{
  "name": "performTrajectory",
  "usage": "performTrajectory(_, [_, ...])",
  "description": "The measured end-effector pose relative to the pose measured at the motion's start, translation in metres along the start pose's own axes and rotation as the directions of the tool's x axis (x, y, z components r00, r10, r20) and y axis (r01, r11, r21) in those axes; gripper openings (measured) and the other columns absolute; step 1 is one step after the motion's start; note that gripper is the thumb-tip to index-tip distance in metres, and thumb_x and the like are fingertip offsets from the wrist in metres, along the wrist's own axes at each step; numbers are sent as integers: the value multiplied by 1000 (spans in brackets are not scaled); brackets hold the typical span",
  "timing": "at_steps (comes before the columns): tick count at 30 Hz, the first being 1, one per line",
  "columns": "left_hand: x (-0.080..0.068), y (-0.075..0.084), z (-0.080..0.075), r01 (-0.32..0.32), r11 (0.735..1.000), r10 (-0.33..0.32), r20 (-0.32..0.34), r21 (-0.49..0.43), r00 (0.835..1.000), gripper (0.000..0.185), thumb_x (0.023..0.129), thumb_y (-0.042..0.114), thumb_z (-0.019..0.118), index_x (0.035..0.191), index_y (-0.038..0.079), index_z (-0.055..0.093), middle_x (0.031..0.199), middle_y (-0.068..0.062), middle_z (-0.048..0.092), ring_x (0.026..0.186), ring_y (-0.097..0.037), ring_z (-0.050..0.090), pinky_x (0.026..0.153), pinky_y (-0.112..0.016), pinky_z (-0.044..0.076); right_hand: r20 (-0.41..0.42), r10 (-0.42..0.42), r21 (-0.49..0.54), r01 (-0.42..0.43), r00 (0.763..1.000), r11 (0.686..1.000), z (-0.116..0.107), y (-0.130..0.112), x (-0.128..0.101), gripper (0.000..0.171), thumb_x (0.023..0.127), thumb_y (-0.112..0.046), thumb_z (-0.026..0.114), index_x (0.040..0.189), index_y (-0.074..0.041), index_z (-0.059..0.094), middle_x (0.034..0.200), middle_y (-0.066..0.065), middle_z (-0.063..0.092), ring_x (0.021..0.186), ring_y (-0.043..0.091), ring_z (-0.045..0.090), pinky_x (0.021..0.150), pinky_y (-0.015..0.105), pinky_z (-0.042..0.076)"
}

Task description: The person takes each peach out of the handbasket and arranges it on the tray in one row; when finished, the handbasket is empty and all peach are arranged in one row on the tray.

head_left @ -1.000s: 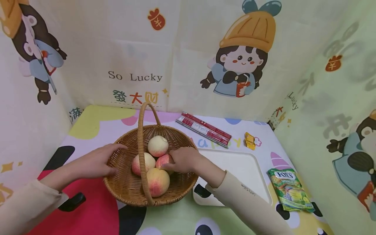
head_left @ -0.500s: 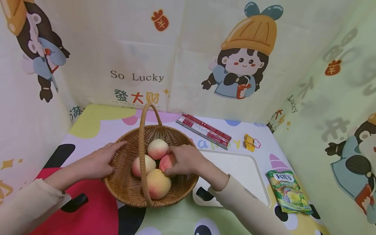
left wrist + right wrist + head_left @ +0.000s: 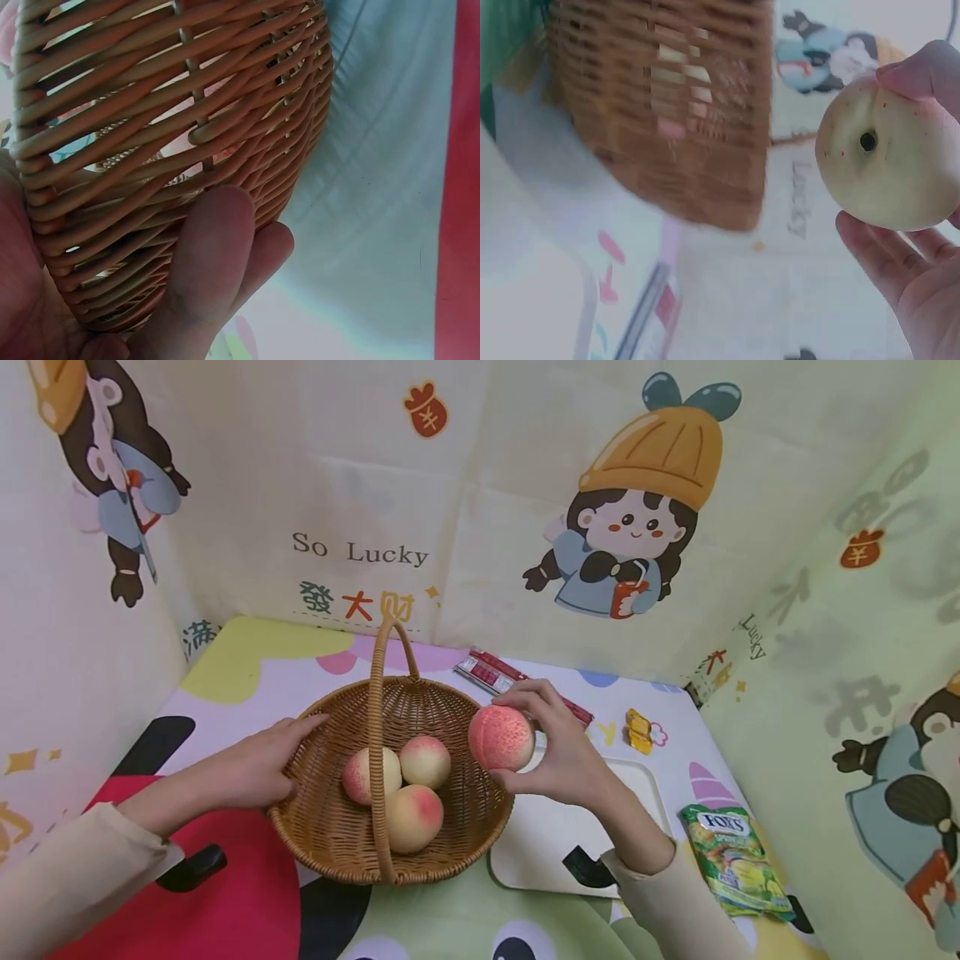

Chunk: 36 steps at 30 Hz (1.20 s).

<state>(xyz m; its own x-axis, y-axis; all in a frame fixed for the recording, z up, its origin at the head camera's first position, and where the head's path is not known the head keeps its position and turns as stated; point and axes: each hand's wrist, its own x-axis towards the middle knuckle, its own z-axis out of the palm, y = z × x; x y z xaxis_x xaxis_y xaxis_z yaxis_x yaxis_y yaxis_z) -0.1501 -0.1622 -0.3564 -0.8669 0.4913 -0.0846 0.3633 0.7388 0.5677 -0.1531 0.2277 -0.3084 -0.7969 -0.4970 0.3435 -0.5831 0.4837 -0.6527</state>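
Observation:
My right hand point(image 3: 573, 756) holds a pink peach point(image 3: 501, 737) between thumb and fingers, above the right rim of a brown wicker basket point(image 3: 315, 835). From the right wrist view, the pale underside of that peach point(image 3: 892, 165) shows a small dark hole. Three other peaches lie inside the basket: one at the left point(image 3: 358, 777) partly behind the arched handle point(image 3: 377, 727), one at the back point(image 3: 425, 762), one in front point(image 3: 417, 820). My left hand point(image 3: 251, 768) grips the basket's left rim. The left wrist view shows fingers point(image 3: 210, 255) against the woven wall.
Right of the basket lies a white tray point(image 3: 540, 852), partly under my right arm. Behind it are long red packets point(image 3: 480, 672), partly hidden by my hand. A small yellow-wrapped piece point(image 3: 639, 731) and a green FOX'S bag point(image 3: 735, 860) lie farther right.
My right hand has lifted the pink peach out of the basket, up and to the right. The other peaches have shifted slightly. My left hand stays on the rim.

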Motion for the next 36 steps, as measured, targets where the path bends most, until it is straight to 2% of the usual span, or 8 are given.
performTrajectory(4, [1,0,0,0,1000,0,-1,2,1000,88,70,-8,72,149,-11,32,128,-37,48,106,-43,57,78,-53,54,-51,-5,2,5,999,1000,-17,9,-11,82,62,-11,96,133,-15,56,145,-1,51,127,18,53,95,38,52])
performTrajectory(8, [1,0,0,13,1000,-13,5,-7,1000,88,70,-8,70,149,-11,32,127,-36,48,105,-42,57,77,-52,54,-97,33,-26,-36,995,999,-28,20,-24,88,60,-6,97,137,-10,53,133,2,61,116,18,60,92,32,52])
performTrajectory(15, [3,1,-1,21,1000,-21,4,-12,1000,88,70,-8,70,150,-11,32,128,-36,48,106,-44,57,76,-53,55,-165,119,-103,-137,979,985,-31,53,-41,84,62,-23,99,135,-17,58,126,-5,62,111,13,57,84,36,53])
performTrajectory(18, [3,0,-1,28,1000,-28,3,-11,1000,88,70,-7,71,150,-10,32,128,-36,48,106,-43,57,77,-53,55,-134,167,-137,-185,977,973,-20,76,-49,83,62,-29,99,134,-20,59,125,-5,61,111,14,57,81,40,53])
performTrajectory(22, [1,0,0,34,999,-34,2,-13,999,89,71,-7,70,150,-10,32,130,-36,48,108,-44,56,79,-55,54,-47,198,-250,-204,979,947,2,100,-61,81,63,-34,98,132,-16,59,126,-2,60,113,19,59,85,44,54])
performTrajectory(28, [2,0,1,24,1000,-24,-1,1,1000,88,70,-7,70,150,-10,32,129,-36,48,108,-44,56,80,-56,53,25,256,-355,-230,966,906,19,100,-70,85,65,-37,96,137,-11,58,134,2,56,117,23,59,92,49,51])
performTrajectory(32, [2,0,1,22,1000,-22,-6,13,1000,89,70,-7,72,150,-10,32,129,-36,48,109,-44,56,80,-56,53,64,234,-309,-204,970,929,12,93,-71,85,69,-25,95,141,-6,55,136,4,57,121,26,57,96,50,49])
performTrajectory(36, [1,-1,1,17,1000,-16,-13,19,1000,89,69,-6,72,149,-10,33,130,-36,48,112,-46,55,81,-57,53,101,220,-180,-199,970,963,8,93,-73,77,72,-10,90,140,-3,55,135,4,58,122,26,56,91,43,54])
